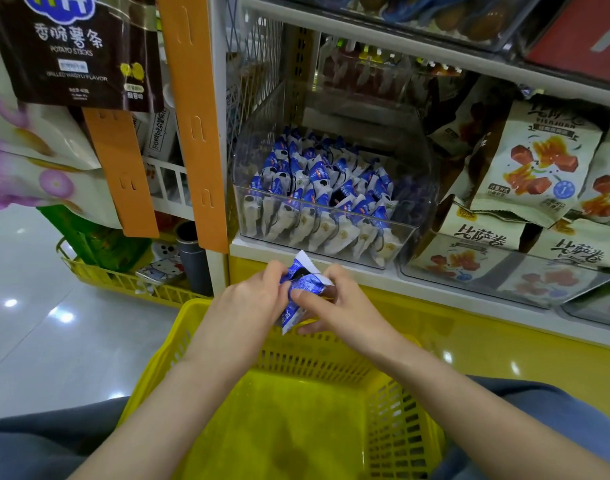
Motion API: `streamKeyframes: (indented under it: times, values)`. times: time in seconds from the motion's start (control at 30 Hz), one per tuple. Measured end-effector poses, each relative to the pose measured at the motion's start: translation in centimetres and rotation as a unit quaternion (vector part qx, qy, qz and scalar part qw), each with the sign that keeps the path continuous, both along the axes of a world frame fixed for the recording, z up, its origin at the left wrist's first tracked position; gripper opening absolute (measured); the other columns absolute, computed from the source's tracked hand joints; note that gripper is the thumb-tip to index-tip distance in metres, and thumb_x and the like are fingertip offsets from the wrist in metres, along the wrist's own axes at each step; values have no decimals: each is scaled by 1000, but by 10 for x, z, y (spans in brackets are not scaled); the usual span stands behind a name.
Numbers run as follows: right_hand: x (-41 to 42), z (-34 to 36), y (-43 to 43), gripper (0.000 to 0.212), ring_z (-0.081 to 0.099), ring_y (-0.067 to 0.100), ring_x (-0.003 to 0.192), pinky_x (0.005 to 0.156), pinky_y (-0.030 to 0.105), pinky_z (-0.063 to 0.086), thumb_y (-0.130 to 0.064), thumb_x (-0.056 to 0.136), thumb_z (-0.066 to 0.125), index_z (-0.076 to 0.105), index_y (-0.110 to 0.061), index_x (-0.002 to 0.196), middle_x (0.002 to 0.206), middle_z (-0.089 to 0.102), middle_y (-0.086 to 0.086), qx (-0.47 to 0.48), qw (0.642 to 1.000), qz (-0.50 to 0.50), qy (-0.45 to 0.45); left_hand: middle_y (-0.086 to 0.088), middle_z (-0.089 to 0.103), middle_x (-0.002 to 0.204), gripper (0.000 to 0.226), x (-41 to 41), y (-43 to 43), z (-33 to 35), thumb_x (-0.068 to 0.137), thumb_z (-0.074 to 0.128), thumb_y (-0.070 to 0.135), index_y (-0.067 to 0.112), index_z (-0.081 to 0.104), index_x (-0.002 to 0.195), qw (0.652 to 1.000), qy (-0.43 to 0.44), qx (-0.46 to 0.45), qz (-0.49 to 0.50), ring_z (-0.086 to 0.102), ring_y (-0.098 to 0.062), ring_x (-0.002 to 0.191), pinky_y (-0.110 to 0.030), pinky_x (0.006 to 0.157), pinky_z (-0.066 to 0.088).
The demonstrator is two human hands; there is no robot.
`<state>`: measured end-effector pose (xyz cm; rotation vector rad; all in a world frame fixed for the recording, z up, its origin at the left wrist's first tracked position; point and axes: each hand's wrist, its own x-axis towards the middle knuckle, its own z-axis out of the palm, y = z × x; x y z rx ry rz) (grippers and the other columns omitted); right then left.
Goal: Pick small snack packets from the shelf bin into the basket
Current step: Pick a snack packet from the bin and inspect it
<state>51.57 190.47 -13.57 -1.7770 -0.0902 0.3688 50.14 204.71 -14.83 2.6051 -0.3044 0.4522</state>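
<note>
A clear plastic shelf bin (pixel 405 244) holds several small blue-and-white snack packets (pixel 317 188). Just below its front edge, my left hand (pixel 248 303) and my right hand (pixel 341 306) together grip a small bunch of the same blue-and-white packets (pixel 301 282). The bunch hangs above the far rim of the yellow basket (pixel 296 410), which sits on my lap. The basket floor looks bare where it shows.
Beige snack bags (pixel 535 164) fill the bins to the right. An orange strip (pixel 196 126) and a brown potato-stick bag (pixel 74 46) hang at the left. A second yellow basket (pixel 123 278) with goods stands on the shiny floor at the left.
</note>
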Motion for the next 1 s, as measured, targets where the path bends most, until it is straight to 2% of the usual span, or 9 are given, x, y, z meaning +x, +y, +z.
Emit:
streamKeyframes:
  times: [0.13,0.27,0.37,0.43,0.53,0.63,0.7,0.8,1.0]
  values:
    - [0,-4,0,26,69,27,77,68,48,57,-21,84,65,39,-16,83,95,66,16,-76,995,-1,-64,1,59,79,26,1,0,-4,99,34,30,16,46,118,1000,18,-11,15,64,-25,76,-27,55,35]
    - [-2,-6,-1,28,67,29,80,71,54,53,-30,82,65,40,-18,87,91,68,12,-125,987,18,-102,2,66,85,34,2,2,-3,97,31,40,20,42,123,999,4,32,19,65,-21,78,-26,56,37]
    - [-3,-8,-1,28,66,26,82,71,51,54,-30,82,65,40,-19,88,91,68,7,-134,983,30,-118,2,62,77,32,1,3,-1,97,30,39,19,47,116,998,7,52,21,64,-23,73,-29,53,38]
    - [-3,-11,-1,29,64,10,79,73,37,55,-29,83,66,40,-19,88,89,66,-2,-140,980,33,-135,4,54,71,29,0,3,0,98,30,36,19,48,112,998,9,57,25,62,-25,71,-32,53,39]
    - [-4,-12,0,29,60,-7,79,67,11,48,-32,82,68,41,-24,88,92,63,-12,-134,979,28,-148,0,52,62,23,1,4,-1,97,38,29,14,55,102,994,42,-96,20,57,-27,61,-42,53,45]
    - [-2,-13,-1,32,66,2,83,70,16,52,-28,81,70,39,-23,89,96,65,-9,-82,989,17,-120,0,56,62,26,2,-1,0,98,38,27,15,60,90,970,82,-228,14,53,-20,58,-26,55,42]
    - [-1,-12,-2,35,66,4,77,69,23,54,-29,79,72,38,-25,87,89,64,-10,-81,989,3,-123,1,60,77,31,1,-6,2,98,35,33,22,62,87,947,130,-292,5,54,-15,74,-18,63,37]
    - [-3,-12,-2,42,58,0,66,64,25,51,-41,71,72,36,-29,88,80,60,-10,-132,977,-23,-166,-2,63,103,20,2,-11,7,94,42,40,35,62,93,909,203,-364,-18,56,-15,99,-31,90,43]
    - [-4,-13,-4,64,56,4,95,78,20,48,-45,70,75,35,-24,116,110,53,-10,-222,943,2,-246,-11,69,94,12,3,-13,9,93,51,22,21,63,94,882,208,-422,9,66,-25,91,-48,85,52]
